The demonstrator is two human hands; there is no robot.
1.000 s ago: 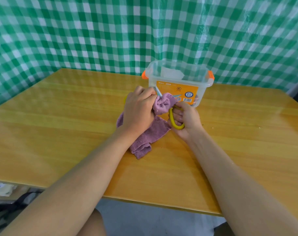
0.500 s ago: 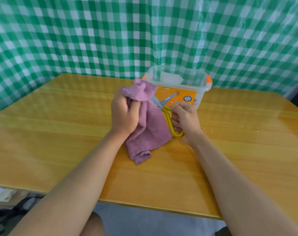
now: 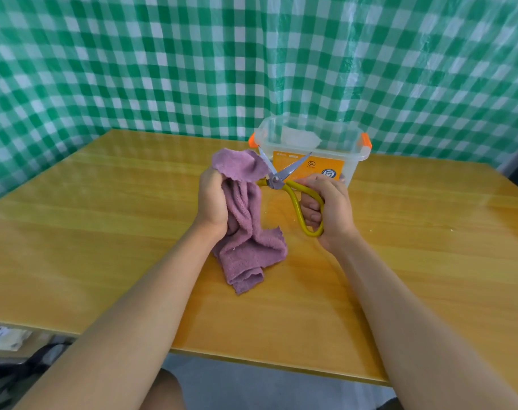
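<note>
- Now grips the purple cloth bunched in the left hand, fingers curled round its upper part; top flap raised just beside the blades, lower end trailing on the wooden table.
- Holds the yellow-handled scissors in the right hand, fingers through the handle loop and curled tight, tips pointing away toward the clear plastic box.
- Differs from a second ago: then kept the cloth wrapped over the blades, hiding them; since then has drawn the cloth back and to the left, baring both.
- Shows the blades spread wide in a V, against only slightly parted half a second ago.
- Reads as one wiping pass finished and the scissors opened, probably to reach the inner faces next.
- Calls for care: bare edges close beside the left knuckles.
</note>
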